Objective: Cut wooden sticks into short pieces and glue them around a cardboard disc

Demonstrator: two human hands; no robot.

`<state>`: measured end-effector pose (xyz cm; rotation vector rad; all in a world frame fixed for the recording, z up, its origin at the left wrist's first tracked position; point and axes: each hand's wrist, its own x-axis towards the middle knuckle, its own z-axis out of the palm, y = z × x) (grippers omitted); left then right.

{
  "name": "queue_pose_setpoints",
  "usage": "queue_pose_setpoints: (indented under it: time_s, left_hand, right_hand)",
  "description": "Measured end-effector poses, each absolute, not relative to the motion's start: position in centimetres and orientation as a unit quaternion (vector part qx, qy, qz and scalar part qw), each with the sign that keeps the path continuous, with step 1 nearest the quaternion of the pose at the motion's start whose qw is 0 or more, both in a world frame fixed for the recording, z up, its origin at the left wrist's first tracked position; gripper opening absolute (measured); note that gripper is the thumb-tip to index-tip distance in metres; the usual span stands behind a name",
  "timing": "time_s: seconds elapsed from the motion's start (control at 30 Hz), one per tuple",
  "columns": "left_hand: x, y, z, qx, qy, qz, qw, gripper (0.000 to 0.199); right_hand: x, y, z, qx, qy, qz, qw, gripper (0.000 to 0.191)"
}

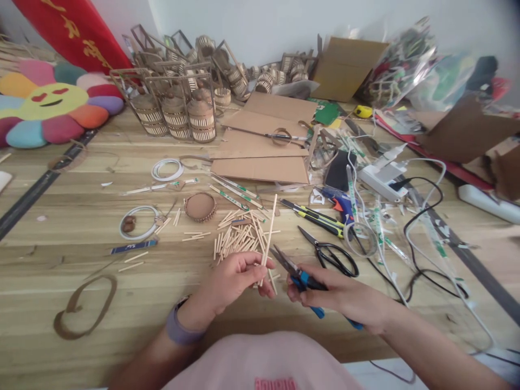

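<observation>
Between its thumb and fingers my left hand pinches a few thin wooden sticks, which point up and away from me. My right hand is wrapped round the blue and black handles of a cutting tool, perhaps pliers or shears. Its jaws are slightly apart and point at the sticks, close beside them. Just beyond my left hand lies a pile of short cut sticks. A small round woven base rests left of the pile. Black-handled scissors lie beyond my right hand.
Yellow-black utility knives, a blue glue gun and a white power strip with loose cables are on the right. Cardboard sheets lie at the back. Small stick-sided lanterns stand back left. White coils lie left.
</observation>
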<state>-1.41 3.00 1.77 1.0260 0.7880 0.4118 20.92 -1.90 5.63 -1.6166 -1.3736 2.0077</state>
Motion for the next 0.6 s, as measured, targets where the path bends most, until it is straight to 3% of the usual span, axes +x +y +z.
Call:
queue_pose_setpoints:
  time_s: [0.6]
  left_hand:
    - [-1.0,2.6,1.4,0.444,0.315,0.142,0.827,0.042]
  right_hand:
    - [19.3,-0.2,5.3,-0.492,-0.46,0.732,0.101,0.026]
